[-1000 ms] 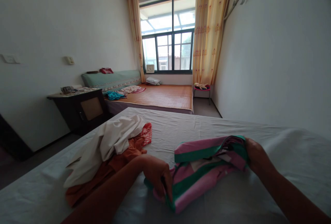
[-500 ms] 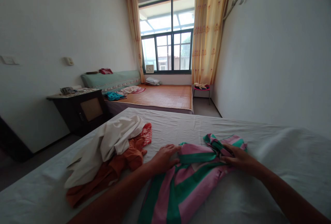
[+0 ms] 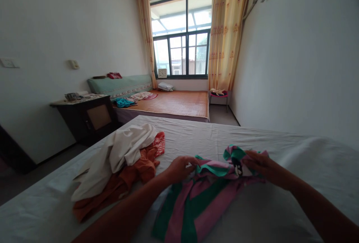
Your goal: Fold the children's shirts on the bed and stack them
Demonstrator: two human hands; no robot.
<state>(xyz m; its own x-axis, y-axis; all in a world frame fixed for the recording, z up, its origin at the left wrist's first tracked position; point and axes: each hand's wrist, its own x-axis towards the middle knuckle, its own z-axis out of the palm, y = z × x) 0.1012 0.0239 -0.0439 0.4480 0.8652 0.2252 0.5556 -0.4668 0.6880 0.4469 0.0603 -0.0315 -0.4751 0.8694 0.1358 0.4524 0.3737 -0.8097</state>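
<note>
A green and pink striped garment (image 3: 193, 207) lies bunched on the white sheet, its near end stretching toward me. My left hand (image 3: 182, 167) pinches the garment's upper left edge between thumb and fingers. On the other side, my right hand (image 3: 259, 164) is closed on the upper right part of the cloth, and the fingertips are partly lost in its folds. Between the hands the fabric is crumpled, with a small black and white patch showing. I cannot tell exactly what kind of garment it is.
Left of my hands a pile holds a cream cloth (image 3: 129, 142) and a rust-orange garment (image 3: 134, 175). The white sheet (image 3: 196, 130) covers the surface under everything. Beyond are a bed with a woven mat (image 3: 179, 102), a dark cabinet (image 3: 81, 117) and a pink stool (image 3: 218, 94).
My left hand has gone from resting on the garment's left edge to pinching it. My right hand has shifted slightly right and up, and the cloth between the hands has opened, showing the black and white patch.
</note>
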